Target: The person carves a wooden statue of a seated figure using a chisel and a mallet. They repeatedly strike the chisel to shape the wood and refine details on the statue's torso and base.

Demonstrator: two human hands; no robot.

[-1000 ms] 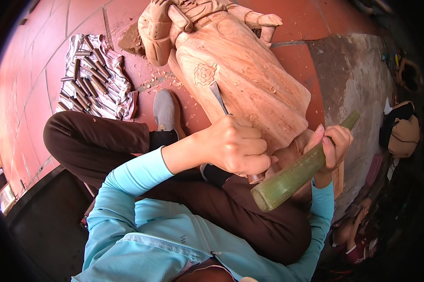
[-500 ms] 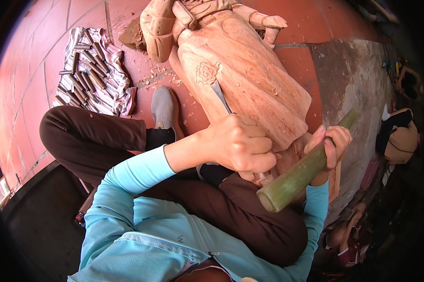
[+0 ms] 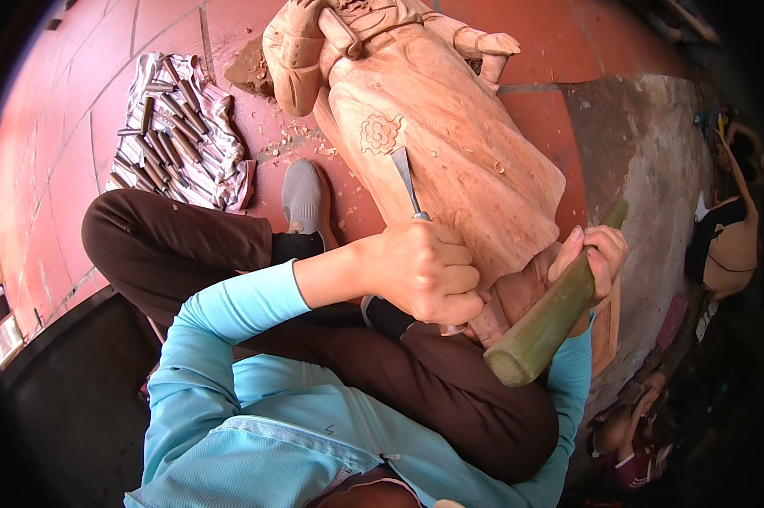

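One dark jacket mark (image 3: 329,429) shows; left grip (image 3: 424,271) clamps chisel (image 3: 405,175), right grip (image 3: 600,256) green club (image 3: 544,330).

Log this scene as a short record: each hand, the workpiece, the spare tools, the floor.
Left hand: closed around a chisel, blade tip beside the flower outline
Right hand: gripping a green club
Workpiece: carved wooden figure, flower outline on its robe
Spare tools: dark-handled tools on striped cloth
Floor: red tiles, scattered shavings
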